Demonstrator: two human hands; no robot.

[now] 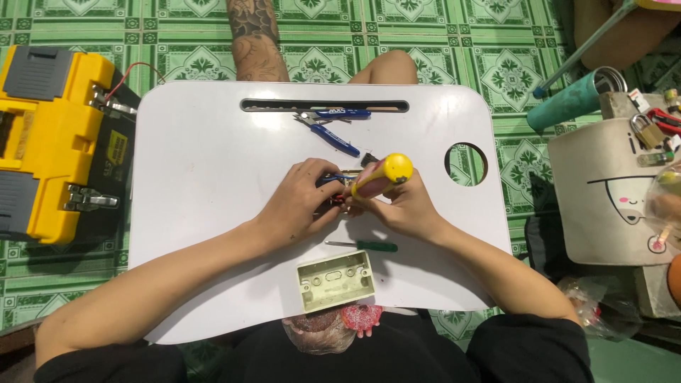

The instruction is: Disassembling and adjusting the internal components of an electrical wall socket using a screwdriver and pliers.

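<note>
My left hand [301, 202] grips a small part with blue and red wires [333, 181] at the middle of a white lap table [198, 177]. My right hand [401, 206] is closed around a screwdriver with a yellow and pink handle [383, 174], whose tip points into that part. The two hands touch each other. What the part is stays mostly hidden by my fingers. A small green-handled screwdriver [363, 245] lies just below my hands. A cream plastic wall box [335, 279] sits open side up near the table's front edge.
Blue-handled pliers [332, 136] lie by the table's slot [323, 106]. A yellow and black toolbox [57, 142] stands open on the green tiled floor at left. A second small table [603, 198] with a padlock [647, 131] is at right, beside a teal tube [571, 99].
</note>
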